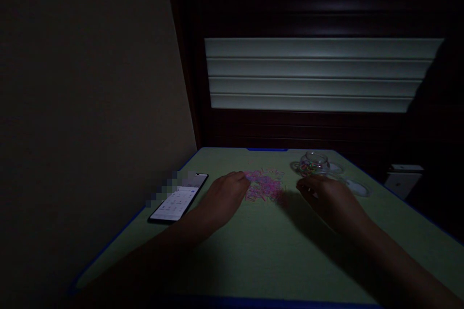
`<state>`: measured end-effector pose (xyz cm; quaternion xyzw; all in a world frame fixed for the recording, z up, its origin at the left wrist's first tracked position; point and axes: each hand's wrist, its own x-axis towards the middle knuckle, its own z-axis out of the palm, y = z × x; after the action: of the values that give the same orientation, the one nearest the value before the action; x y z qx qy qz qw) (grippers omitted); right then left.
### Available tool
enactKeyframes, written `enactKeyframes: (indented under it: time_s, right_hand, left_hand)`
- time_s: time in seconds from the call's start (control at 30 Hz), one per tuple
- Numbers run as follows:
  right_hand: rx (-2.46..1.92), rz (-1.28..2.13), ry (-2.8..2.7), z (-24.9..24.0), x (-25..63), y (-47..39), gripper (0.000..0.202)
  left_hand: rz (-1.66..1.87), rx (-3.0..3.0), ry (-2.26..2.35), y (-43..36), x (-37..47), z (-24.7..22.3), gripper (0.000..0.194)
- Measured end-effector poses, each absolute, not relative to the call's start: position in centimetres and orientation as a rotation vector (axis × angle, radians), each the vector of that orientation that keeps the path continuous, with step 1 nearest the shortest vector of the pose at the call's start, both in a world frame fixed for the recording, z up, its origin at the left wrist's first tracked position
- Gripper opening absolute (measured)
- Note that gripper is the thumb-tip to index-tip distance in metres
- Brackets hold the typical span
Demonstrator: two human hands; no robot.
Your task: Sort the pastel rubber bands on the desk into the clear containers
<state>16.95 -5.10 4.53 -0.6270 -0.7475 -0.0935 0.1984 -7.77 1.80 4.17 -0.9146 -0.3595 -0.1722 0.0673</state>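
Pile of small bands (266,186): lies loose between the two hands, its left edge right at the left fingertips; pink and purple mostly, thin and loop-like as far as the dim light shows.
Feel of the bands: probably very light, soft and springy, hard to damage but apt to tangle or cling to one another.
Grip on the bands: a fingertip pinch at the pile's fringe, where single strands lie apart, seems surer than reaching into the dense middle.
Clear jar (315,161): stands upright just beyond the right hand, open at the top, with multicoloured pieces low inside; glass or plastic, one cannot tell.
Grip on the jar: likely smooth and possibly breakable, so best held around its rounded sides.
Left hand (226,195): palm down, wrist bent, fingers bunched and pointing toward the pile; whether anything is pinched cannot be told.
Right hand (331,198): apart from the left, reaching in from the other side with fingers curled toward the thumb, over a shadow on the table (253,256); the light is too poor to tell whether it grips a band.
Forearms: both slant inward from the near corners.
Phone (174,203): lies left of the left hand, screen lit.
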Motion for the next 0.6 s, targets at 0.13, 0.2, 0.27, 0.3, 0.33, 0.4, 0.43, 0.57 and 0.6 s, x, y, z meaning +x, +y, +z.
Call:
enactKeyframes:
  time_s: [0.13,0.2,0.27,0.3,0.33,0.4,0.43,0.57,0.6]
  right_hand:
    - [-1.699,-0.223,-2.117,4.5,16.9,-5.1,0.022]
    - [-1.665,-0.207,-2.133,4.5,16.8,-5.0,0.022]
    - [-1.619,-0.202,-2.149,4.4,16.7,-5.0,0.022]
    - [-1.594,-0.202,-2.162,4.4,16.6,-5.0,0.022]
    - [-1.566,-0.204,-2.178,4.3,16.6,-5.0,0.021]
    - [-1.508,-0.217,-2.213,4.1,16.5,-4.9,0.021]
    - [-1.479,-0.223,-2.23,4.0,16.5,-4.9,0.021]
    - [-1.368,-0.235,-2.285,3.8,16.1,-5.0,0.021]
    - [-1.348,-0.232,-2.304,3.8,15.9,-5.0,0.021]
  left_hand:
    - [-0.61,-2.782,-0.99,1.7,-7.2,3.2,0.024]
    - [-0.658,-2.782,-0.926,1.6,-6.8,2.5,0.022]
    - [-0.683,-2.774,-0.871,1.5,-6.4,2.0,0.02]
    - [-0.696,-2.768,-0.846,1.4,-6.3,1.7,0.019]
    - [-0.711,-2.763,-0.827,1.4,-6.1,1.5,0.019]
    - [-0.75,-2.749,-0.795,1.2,-5.9,1.1,0.018]
    - [-0.763,-2.746,-0.779,1.1,-5.7,0.9,0.018]
    - [-0.759,-2.754,-0.699,0.7,-5.1,0.2,0.018]
    - [-0.759,-2.755,-0.693,0.6,-4.9,0.1,0.017]
